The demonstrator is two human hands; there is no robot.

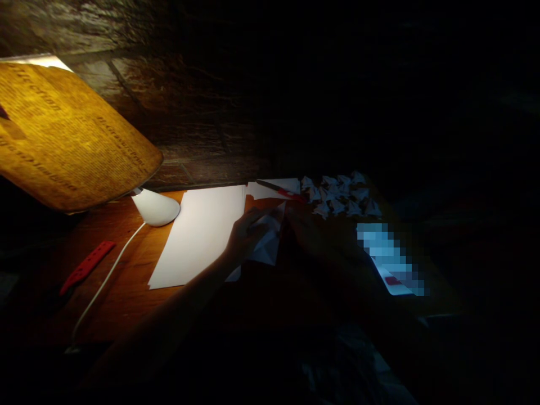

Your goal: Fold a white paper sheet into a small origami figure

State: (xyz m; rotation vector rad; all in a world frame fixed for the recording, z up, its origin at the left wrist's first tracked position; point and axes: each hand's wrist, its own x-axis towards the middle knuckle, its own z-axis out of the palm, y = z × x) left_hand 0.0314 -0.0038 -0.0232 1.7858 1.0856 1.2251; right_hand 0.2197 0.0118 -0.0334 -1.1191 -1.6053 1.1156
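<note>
The scene is very dark, lit only by a lamp at the left. My left hand [247,233] rests on a partly folded white paper piece [266,242] on the wooden table [126,270], fingers pinched on its upper edge. My right hand [307,230] is a dim shape just right of the same paper, touching its right side; its fingers are lost in shadow. A stack of flat white sheets [198,233] lies under and left of my left hand.
A yellow printed lampshade [63,135] hangs over a white lamp base [156,207] with its cord [105,281]. A red strip [86,265] lies at the left. Red-handled scissors [280,191], several small folded paper figures [341,194] and a lit screen [390,259] sit at the right.
</note>
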